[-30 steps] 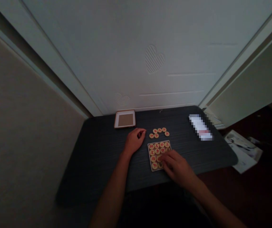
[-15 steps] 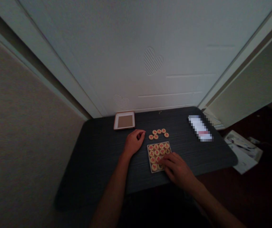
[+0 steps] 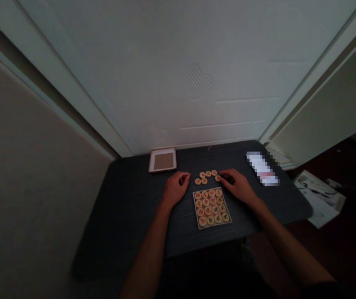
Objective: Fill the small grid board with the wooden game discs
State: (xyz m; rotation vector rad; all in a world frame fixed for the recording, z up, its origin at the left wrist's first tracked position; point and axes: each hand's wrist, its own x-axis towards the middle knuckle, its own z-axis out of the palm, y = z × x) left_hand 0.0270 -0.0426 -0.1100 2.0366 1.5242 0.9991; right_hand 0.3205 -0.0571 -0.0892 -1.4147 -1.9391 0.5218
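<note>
Xiangqi pieces with red and black characters fill a shallow square box (image 3: pixel 230 222) in rows on the dark table. Behind the box lie several loose red-marked xiangqi pieces (image 3: pixel 208 174). My right hand (image 3: pixel 237 185) is over the right end of this loose group. Its thumb and forefinger are apart, with the thumb tip at the rightmost loose xiangqi piece (image 3: pixel 217 178). To the left of the loose pieces, my left hand (image 3: pixel 176 187) rests on the table, fingers curled and fingertips together, with nothing visible in them.
A box lid (image 3: pixel 150 162) with a brown panel lies at the back of the table (image 3: pixel 128 207). A blurred-out white, phone-like object (image 3: pixel 262 168) is at the right. The white door panel (image 3: pixel 165 83) rises behind the table. A white box (image 3: pixel 319 199) sits below, to the right.
My right hand has moved from the boxed pieces away from me to the rightmost loose piece. The boxed pieces it covered now show. My left hand has stayed in place.
</note>
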